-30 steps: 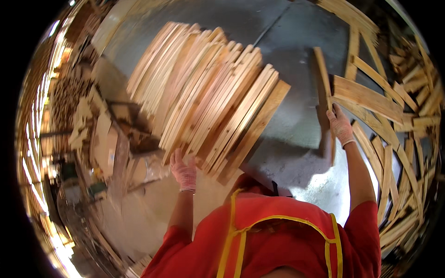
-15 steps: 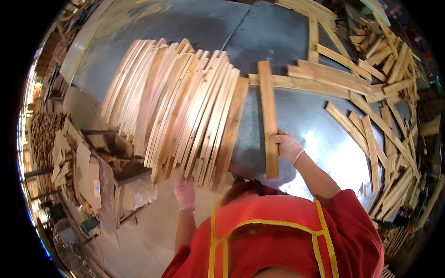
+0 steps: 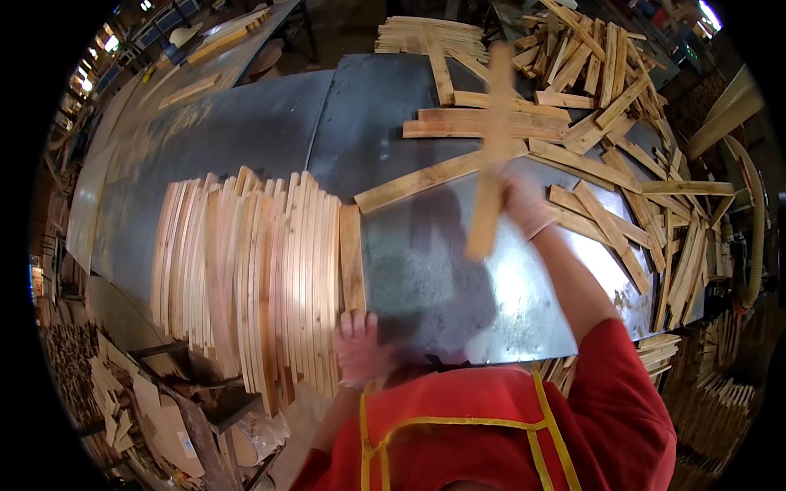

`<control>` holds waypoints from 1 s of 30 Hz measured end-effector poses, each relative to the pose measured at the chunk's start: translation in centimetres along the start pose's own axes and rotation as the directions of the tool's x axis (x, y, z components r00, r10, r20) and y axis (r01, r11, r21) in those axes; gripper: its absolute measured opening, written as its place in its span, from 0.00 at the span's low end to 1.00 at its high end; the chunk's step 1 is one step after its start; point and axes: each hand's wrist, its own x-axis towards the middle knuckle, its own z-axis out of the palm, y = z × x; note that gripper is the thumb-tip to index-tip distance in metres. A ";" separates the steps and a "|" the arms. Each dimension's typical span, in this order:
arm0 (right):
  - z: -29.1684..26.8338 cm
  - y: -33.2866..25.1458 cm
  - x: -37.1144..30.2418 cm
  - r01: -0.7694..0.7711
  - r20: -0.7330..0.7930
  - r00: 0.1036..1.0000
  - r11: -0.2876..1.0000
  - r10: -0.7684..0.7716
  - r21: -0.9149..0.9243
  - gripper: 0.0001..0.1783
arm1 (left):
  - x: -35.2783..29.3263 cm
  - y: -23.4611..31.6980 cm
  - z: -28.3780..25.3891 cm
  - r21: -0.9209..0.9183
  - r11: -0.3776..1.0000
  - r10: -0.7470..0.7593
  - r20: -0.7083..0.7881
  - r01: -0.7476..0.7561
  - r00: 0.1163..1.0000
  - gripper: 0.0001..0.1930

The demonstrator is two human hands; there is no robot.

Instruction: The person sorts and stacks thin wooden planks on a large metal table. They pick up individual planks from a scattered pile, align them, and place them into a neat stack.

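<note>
My right hand point(image 3: 526, 203), in a pale glove, grips a wooden slat point(image 3: 490, 155) by its side. The slat stands nearly lengthwise above the metal table and is blurred by motion. At the near end of a flat-lying board point(image 3: 352, 254) is my left hand point(image 3: 360, 348), also gloved, its fingers stretched out and touching the board's end. That board lies along the right side of a long row of slats point(image 3: 270, 278) standing on edge, packed side by side. Another slat point(image 3: 438, 180) lies slanted on the table, its left end close to the board's far end.
Loose slats point(image 3: 622, 196) lie scattered over the right of the metal table point(image 3: 417, 286), with a heap point(image 3: 581, 53) at the far right. A stack point(image 3: 409, 35) sits at the far edge. Left of me stands a wooden frame point(image 3: 217, 450) with offcuts nearby. A hose point(image 3: 757, 245) hangs at right.
My right hand has carried its slat up and away from me. My left hand has shifted from below the row's near ends to the end board. The view has tilted farther outward.
</note>
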 end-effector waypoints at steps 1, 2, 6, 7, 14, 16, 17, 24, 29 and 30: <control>-4.2 -3.1 4.4 -0.042 -0.109 0.985 0.790 0.137 0.611 0.16 | -0.5 -1.4 0.4 0.003 1.000 -0.018 0.016 0.018 1.000 0.48; -6.1 -9.8 5.9 0.032 -0.207 0.968 0.746 0.142 0.665 0.16 | -1.6 -2.1 0.4 0.041 0.999 -0.012 -0.030 0.013 0.999 0.43; -13.2 -8.1 14.7 0.206 -0.402 0.895 0.621 0.194 0.757 0.16 | -1.2 -4.8 -0.1 0.285 0.957 -0.018 -0.137 0.056 0.990 0.37; -12.4 -5.6 16.5 0.093 -0.374 0.893 0.713 0.248 0.695 0.19 | -1.1 -4.5 -1.2 0.293 0.952 -0.067 -0.098 0.093 0.993 0.34; -4.9 4.0 24.5 -0.059 0.064 0.988 0.721 0.143 -0.691 0.42 | -0.7 -6.2 -0.5 0.244 0.894 -0.367 -0.083 0.376 0.926 0.33; -3.5 6.2 27.8 0.003 0.073 0.992 0.564 0.102 -0.826 0.43 | -0.4 -6.3 0.4 0.198 0.886 -0.427 -0.006 0.420 0.904 0.39; -3.0 6.3 28.9 0.034 0.076 0.994 0.465 0.073 -0.885 0.44 | 1.3 -5.2 0.0 0.163 0.883 -0.451 0.027 0.441 0.892 0.42; -4.3 7.8 27.2 0.119 0.310 0.922 0.592 0.233 -0.797 0.40 | 4.3 -4.0 -3.4 0.218 0.822 -0.566 0.208 0.526 0.798 0.67; -6.2 7.5 14.3 0.232 0.488 0.764 0.526 0.422 -0.818 0.38 | 4.0 -4.4 -3.7 0.221 0.849 -0.517 0.163 0.480 0.840 0.56; -5.7 5.8 11.1 0.272 0.490 0.761 0.476 0.425 -0.836 0.37 | 3.6 -4.3 -3.6 0.217 0.857 -0.503 0.151 0.467 0.851 0.53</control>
